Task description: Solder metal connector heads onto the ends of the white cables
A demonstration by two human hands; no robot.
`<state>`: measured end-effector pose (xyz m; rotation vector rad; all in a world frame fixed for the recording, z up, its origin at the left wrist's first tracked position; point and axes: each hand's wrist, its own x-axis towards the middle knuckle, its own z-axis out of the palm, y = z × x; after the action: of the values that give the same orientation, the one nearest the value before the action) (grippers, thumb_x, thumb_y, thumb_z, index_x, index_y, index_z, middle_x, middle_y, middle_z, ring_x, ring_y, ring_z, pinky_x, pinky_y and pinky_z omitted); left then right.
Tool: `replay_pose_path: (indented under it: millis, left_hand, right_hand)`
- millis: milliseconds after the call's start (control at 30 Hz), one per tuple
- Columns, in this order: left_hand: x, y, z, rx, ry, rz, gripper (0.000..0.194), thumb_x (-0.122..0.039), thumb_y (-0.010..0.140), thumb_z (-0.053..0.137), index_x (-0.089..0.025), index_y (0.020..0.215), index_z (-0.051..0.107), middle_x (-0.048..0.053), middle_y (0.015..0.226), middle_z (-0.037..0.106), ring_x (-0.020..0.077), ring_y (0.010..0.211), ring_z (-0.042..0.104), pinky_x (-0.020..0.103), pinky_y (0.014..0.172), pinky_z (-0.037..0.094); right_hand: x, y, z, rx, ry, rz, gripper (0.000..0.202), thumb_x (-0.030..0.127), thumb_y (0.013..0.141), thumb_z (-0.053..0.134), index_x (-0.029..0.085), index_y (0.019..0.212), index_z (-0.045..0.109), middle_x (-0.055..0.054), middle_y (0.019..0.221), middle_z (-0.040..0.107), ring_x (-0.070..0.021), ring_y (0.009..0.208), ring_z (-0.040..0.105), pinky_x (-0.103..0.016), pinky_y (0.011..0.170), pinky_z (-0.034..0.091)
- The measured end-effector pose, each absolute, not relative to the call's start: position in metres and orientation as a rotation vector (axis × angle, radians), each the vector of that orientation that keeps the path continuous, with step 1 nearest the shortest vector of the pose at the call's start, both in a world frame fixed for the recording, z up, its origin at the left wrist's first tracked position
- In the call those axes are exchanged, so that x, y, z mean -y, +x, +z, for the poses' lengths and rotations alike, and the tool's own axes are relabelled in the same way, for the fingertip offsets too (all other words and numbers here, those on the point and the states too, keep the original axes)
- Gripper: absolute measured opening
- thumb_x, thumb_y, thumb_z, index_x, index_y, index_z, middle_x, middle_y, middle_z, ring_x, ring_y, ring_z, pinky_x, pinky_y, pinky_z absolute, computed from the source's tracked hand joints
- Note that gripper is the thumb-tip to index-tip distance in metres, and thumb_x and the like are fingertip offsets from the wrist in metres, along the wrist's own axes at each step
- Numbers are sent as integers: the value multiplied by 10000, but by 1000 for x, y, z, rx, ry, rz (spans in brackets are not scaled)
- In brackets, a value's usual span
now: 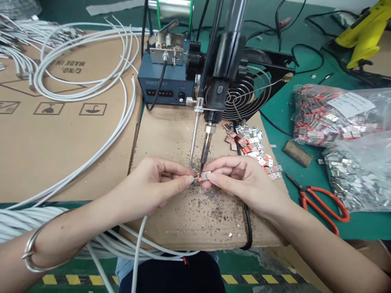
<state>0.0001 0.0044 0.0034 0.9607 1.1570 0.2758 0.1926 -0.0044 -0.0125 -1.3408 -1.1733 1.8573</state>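
Observation:
Thumb and fingers of my right hand [238,175] pinch a small USB connector [205,175] with a silver shell and an orange back end. My left hand [166,179] is closed on the end of a white cable [139,244], which hangs down below it; the fingers cover most of that end. Both hands meet under the tip of a mounted soldering iron [209,138], which reaches the orange end of the connector. Beside the tip, a thin metal solder feed tube [194,140] comes down to the same spot.
Behind stands a blue soldering station [166,83] with a solder spool [174,14]. Loose connectors [252,142] lie right of the iron, near scissors [317,199] with orange handles and bags of connectors [339,118] and metal shells [357,175]. Coiled white cables [82,95] lie left.

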Motion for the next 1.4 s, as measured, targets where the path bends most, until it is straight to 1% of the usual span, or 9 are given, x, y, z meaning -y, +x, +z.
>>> replay_pose_path:
  millis: [233,367,500,600,767,1000,1167,1400]
  left_hand:
    - [-5,1,5,-1185,978,240,129,-166,833,570,-128,734,645,-99,311,379,23,263,297,76,252,227]
    - [-5,0,5,-1229,962,191,104,-201,833,574,-134,825,653,-102,306,381,35,250,291,83,235,240]
    - [-5,0,6,-1229,946,189,141,-223,835,577,-129,903,657,-101,306,385,38,250,293,85,232,261]
    - [-6,0,7,-1225,944,189,168,-243,836,583,-124,930,656,-100,309,391,35,249,294,83,233,262]
    - [-7,3,9,-1241,924,171,151,-202,853,565,-117,952,642,-106,303,389,38,249,303,79,231,263]
    - [-11,7,13,-1274,954,113,108,-171,870,545,-108,841,628,-107,315,401,28,264,305,77,245,275]
    - [-9,4,9,-1247,979,150,112,-176,866,549,-114,823,631,-111,318,391,27,269,307,72,245,274]
    - [-4,1,6,-1217,990,211,119,-172,850,559,-121,786,645,-115,311,374,21,263,285,57,238,260]
  right_hand:
    - [4,190,-13,1212,-1375,1841,193,282,702,724,131,806,664,-53,702,713,-90,637,665,-167,583,496]
    - [4,190,-12,1225,-1352,1843,158,262,727,701,130,800,654,-50,690,712,-84,641,663,-166,606,501]
    - [4,190,-11,1169,-1333,1856,101,204,734,692,126,780,648,-38,676,709,-68,625,659,-138,592,495]
    - [3,191,-11,1133,-1315,1875,91,191,736,698,127,784,654,-32,675,710,-54,611,653,-113,571,482]
    - [3,191,-11,1139,-1293,1881,71,174,741,691,127,784,659,-31,679,712,-48,615,656,-96,567,485]
    - [3,189,-14,1100,-1342,1856,88,177,713,706,126,773,668,-24,662,710,-50,608,669,-83,555,494]
    - [3,189,-13,1118,-1312,1861,77,168,722,700,124,772,661,-25,663,710,-41,617,668,-76,577,498]
    - [4,190,-13,1117,-1306,1882,50,144,730,686,128,767,658,-11,662,710,-19,599,649,-57,568,478]
